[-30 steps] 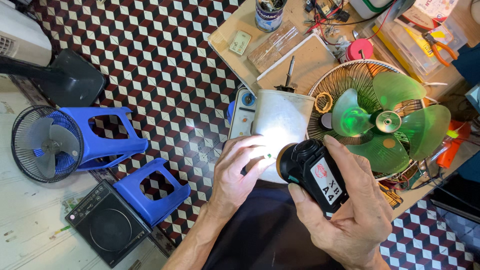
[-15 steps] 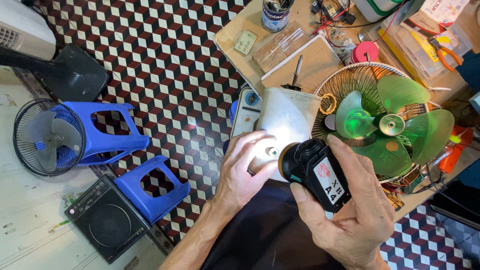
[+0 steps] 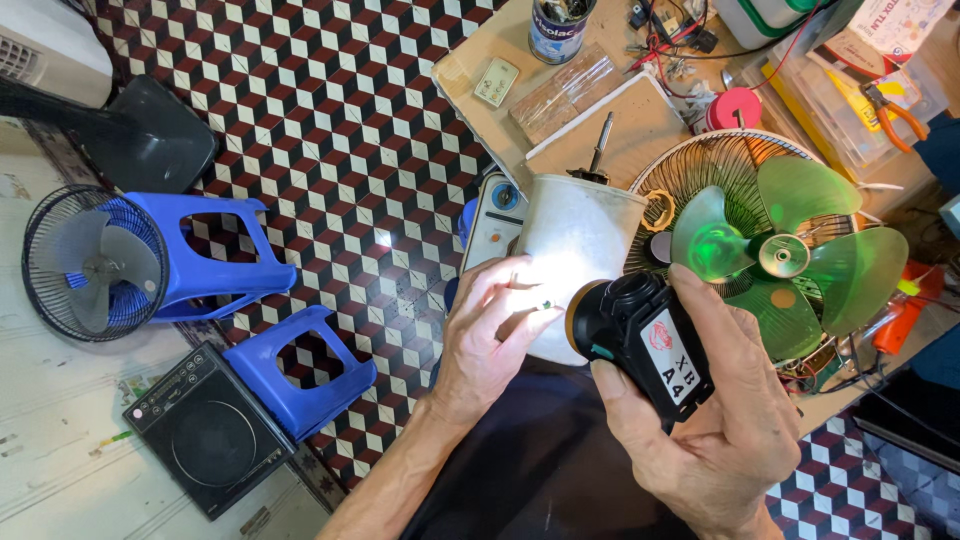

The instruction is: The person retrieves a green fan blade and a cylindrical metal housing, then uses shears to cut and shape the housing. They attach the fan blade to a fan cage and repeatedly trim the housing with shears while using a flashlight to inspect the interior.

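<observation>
My right hand grips a black flashlight with an orange ring at its head, its beam falling on a white cylindrical fan motor housing with a metal shaft sticking out of its top. My left hand rests on the lit side of the housing, fingers curled against it near a small dark spot. The housing sits at the near edge of the workbench, above my lap.
A green fan blade lies in a wire fan guard to the right. The wooden workbench holds a tin can, wires and pliers. Two blue stools, a small fan and a black cooktop stand on the floor at left.
The view has shifted slightly; both hands stay on the housing and flashlight, with the left fingers moving a little across the lit surface.
</observation>
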